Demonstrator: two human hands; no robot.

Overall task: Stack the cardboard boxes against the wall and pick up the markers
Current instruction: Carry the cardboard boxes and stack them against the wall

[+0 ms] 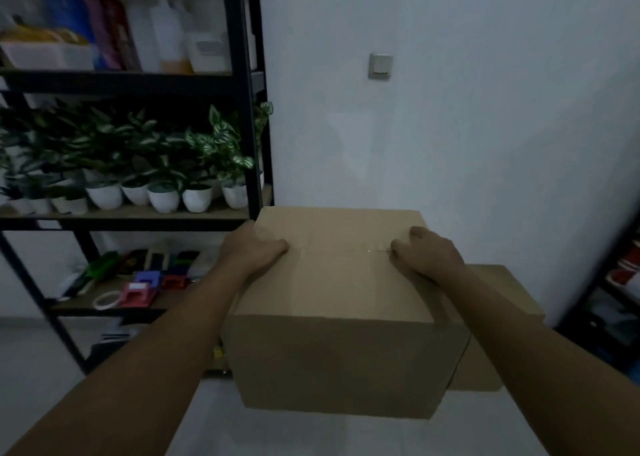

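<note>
Cardboard box [332, 317]: large, brown, closed, seen from above and in front; it sits between both hands, its top seam running from one grip to the other.
Left hand [254, 249]: on the box's top left edge, fingers curled over the corner and pressed on the cardboard near the seam.
Right hand [427, 253]: on the top right edge, fingers bent and gripping the cardboard at the seam's other end.
Box relative to the grip: most of the body hangs below and toward the person from both hands; whether its underside rests on anything cannot be told.
Second cardboard box [498, 299]: lower, just right of and behind the held one, beneath the right forearm, near the wall [450, 126].
Light switch [381, 66]: on the wall, well above the grip.
Black shelf rack [242, 109]: left of the left hand, carrying potted plants [197, 164] in white pots and, lower, tape dispensers [138, 291].
Floor [263, 431]: pale, below the box.
</note>
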